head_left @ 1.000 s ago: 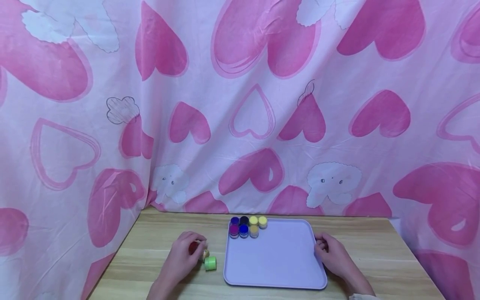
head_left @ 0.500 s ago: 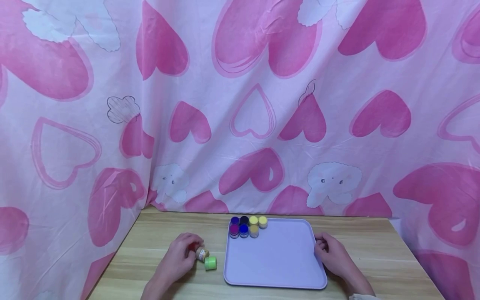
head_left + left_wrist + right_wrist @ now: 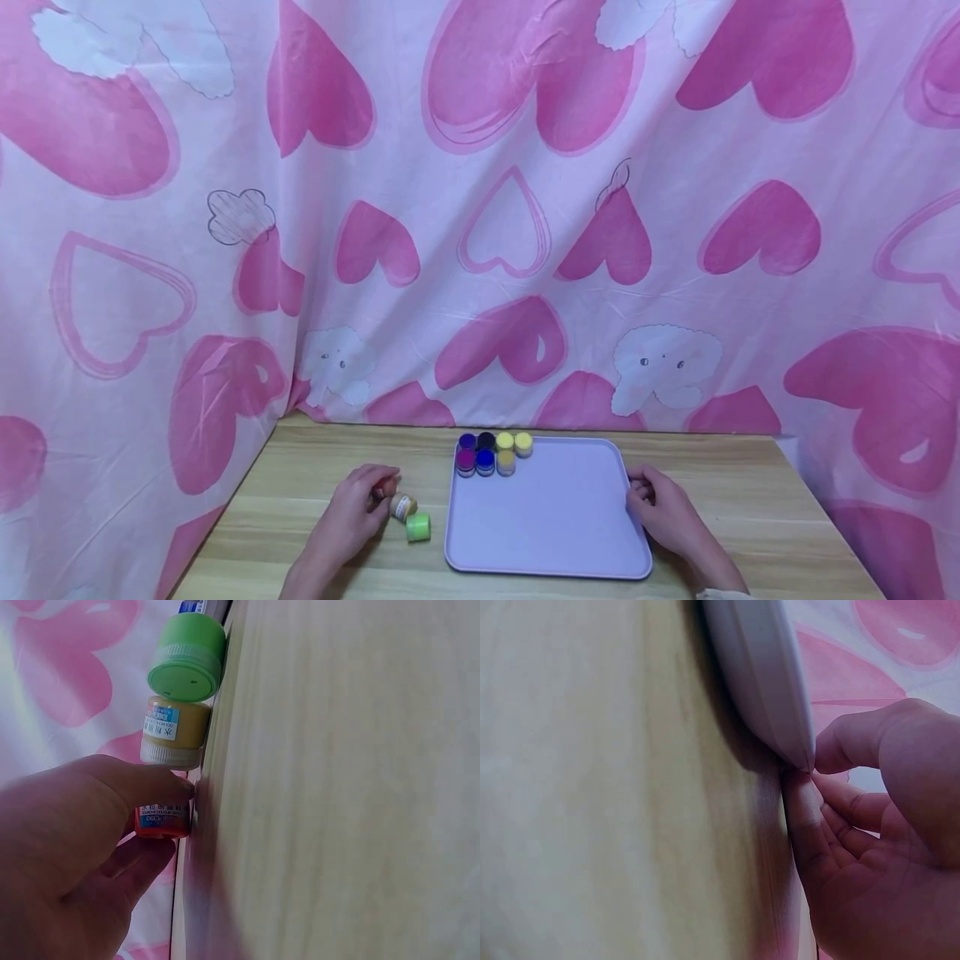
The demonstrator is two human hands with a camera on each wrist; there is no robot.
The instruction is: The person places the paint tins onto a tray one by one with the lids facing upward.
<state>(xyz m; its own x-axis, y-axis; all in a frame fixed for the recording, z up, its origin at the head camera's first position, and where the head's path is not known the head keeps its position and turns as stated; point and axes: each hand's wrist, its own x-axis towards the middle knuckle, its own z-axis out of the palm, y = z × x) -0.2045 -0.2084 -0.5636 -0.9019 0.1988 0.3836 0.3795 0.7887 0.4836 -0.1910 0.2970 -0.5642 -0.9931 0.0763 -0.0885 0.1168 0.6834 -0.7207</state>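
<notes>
My left hand (image 3: 351,510) is left of the tray, thumb and fingers around a small red gouache paint jar (image 3: 163,821). Fingers partly cover that jar in both views. Beside the thumb lies an ochre paint jar (image 3: 174,733) on its side, and past it a green paint jar (image 3: 187,664), also tipped over. At the right, my right hand (image 3: 666,510) pinches the rim of the pale lilac tray (image 3: 555,525) between thumb and fingers; the right wrist view shows the thumb on top of the tray edge (image 3: 769,682).
Several paint jars stand upright in two rows at the tray's far left corner, among them a black jar (image 3: 486,442), a blue jar (image 3: 485,462) and a magenta jar (image 3: 466,462). A pink heart-print curtain (image 3: 525,333) hangs behind the wooden table (image 3: 262,508).
My left hand has drawn back slightly leftward, leaving the ochre jar uncovered, which has shifted a little left. The red jar stays at the fingers. Right hand and tray hold still.
</notes>
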